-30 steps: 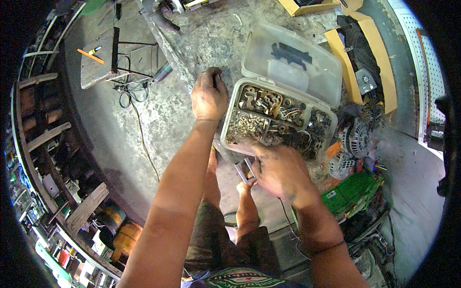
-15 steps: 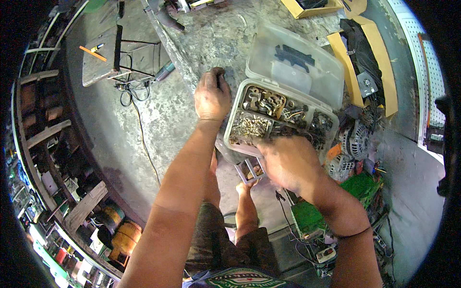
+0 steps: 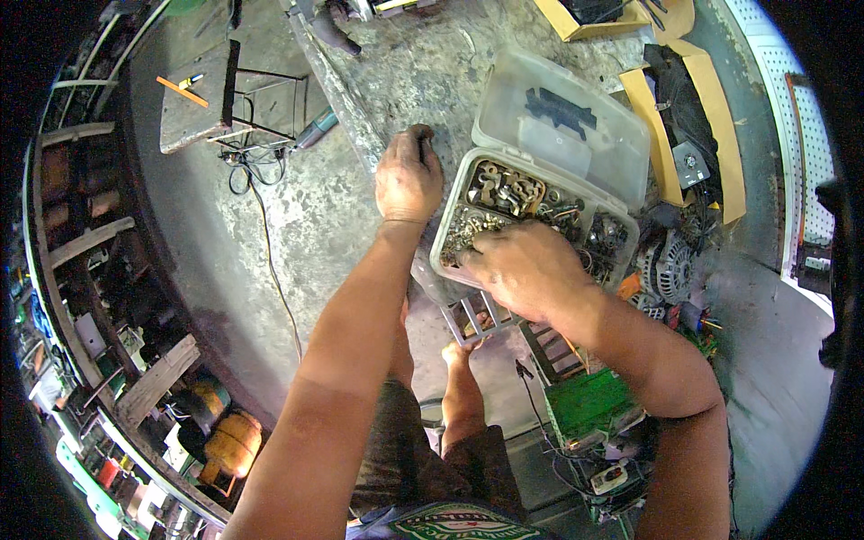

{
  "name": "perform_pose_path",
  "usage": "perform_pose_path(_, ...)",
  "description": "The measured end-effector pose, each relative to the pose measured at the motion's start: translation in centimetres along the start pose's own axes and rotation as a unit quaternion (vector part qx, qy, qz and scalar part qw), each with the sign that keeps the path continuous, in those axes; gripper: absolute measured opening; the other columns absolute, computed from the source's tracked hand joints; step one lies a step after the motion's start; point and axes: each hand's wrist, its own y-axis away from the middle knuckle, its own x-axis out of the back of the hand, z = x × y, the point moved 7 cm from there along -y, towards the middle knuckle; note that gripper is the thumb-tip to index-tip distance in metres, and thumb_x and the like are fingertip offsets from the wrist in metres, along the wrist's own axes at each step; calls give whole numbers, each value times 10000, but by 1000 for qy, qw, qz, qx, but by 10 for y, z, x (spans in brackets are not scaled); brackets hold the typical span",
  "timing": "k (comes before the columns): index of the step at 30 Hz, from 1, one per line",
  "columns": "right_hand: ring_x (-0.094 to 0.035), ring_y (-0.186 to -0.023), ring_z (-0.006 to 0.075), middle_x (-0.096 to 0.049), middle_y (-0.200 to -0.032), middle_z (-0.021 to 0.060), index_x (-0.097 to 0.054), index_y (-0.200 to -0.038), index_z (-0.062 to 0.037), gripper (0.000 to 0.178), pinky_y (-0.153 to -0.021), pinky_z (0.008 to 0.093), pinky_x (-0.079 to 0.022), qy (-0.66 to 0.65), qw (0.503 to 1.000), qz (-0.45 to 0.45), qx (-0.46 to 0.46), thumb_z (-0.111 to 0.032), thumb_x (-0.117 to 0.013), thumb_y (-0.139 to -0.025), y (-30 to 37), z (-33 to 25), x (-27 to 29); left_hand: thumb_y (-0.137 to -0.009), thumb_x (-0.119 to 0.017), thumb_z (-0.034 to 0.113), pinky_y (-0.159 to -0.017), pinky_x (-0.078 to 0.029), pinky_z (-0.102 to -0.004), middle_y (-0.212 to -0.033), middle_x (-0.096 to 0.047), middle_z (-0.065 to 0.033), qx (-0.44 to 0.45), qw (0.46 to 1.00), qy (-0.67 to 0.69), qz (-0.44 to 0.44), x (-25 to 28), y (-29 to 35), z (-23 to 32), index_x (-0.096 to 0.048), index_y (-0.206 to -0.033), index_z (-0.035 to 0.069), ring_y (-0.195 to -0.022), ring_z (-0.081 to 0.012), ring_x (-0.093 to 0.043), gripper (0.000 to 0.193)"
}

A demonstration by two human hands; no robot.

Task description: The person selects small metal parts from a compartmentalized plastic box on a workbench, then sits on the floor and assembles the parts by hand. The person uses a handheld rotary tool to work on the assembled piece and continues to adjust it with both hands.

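Observation:
A clear plastic divided box stands on the worn workbench, its lid tipped back behind it. My right hand reaches into the front left compartment, fingers bent down among small metal fittings; its fingertips are hidden there. Behind that compartment lie larger metal pieces, and the right side holds more dark small hardware. Left of the box, at the bench's edge, my left hand is closed with its fingers curled. Whatever it may hold is hidden.
Open cardboard boxes with dark parts lie on the right. Nearer stand alternators and a green-topped unit with cables. A small wooden table and a cord are on the left, beyond cluttered shelves.
My right hand has moved up and left, deeper into the front left compartment over the small fittings. My left hand stays closed at the bench's edge. The view has shifted slightly.

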Motion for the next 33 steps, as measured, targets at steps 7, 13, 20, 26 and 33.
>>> perform_pose_path(7, -800, -853, 334, -784, -991, 107, -793, -1083, -150, 207, -740, 495, -645, -19, 998, 53, -1, -278, -669, -979, 5, 10, 5, -983, -670, 98, -910, -595, -534, -1140, -755, -192, 7, 1000, 17, 4, 2, 0, -3, -719, -1205, 99, -1036, -441, -734, 227)
perform_pose_path(13, -791, -848, 346, -770, -1007, 97, -780, -1054, -161, 183, -733, 490, -641, -37, 996, 60, -45, -260, -680, -936, 2, 12, 2, -988, -664, 101, -937, -593, -534, -1157, -762, -184, 15, 999, 33, 9, 4, 2, -4, -720, -1226, 111, -1054, -428, -735, 245)
perform_pose_path(20, -773, -874, 287, -726, -937, 59, -742, -1007, -137, 144, -752, 461, -615, 40, 996, 79, 33, -246, -703, -922, -5, -8, 6, -1004, -672, 124, -949, -592, -532, -1155, -769, -193, 18, 999, 37, 7, 5, 2, -4, -726, -1232, 108, -1065, -440, -735, 235)
perform_pose_path(26, -795, -893, 285, -766, -950, 97, -764, -1040, -114, 200, -757, 455, -639, 82, 992, -4, 91, -258, -633, -992, -13, -16, 2, -1016, -673, 134, -934, -593, -536, -1137, -767, -196, 13, 999, 35, 17, 5, 1, -4, -723, -1222, 105, -1053, -449, -734, 214)
perform_pose_path(33, -784, -884, 290, -760, -968, 103, -718, -1040, -87, 211, -782, 467, -618, 81, 991, -52, 98, -268, -611, -1019, -18, -12, -1, -1015, -673, 122, -916, -601, -533, -1102, -771, -204, 17, 999, 32, 9, 10, -2, 4, -715, -1208, 90, -1036, -448, -742, 200)
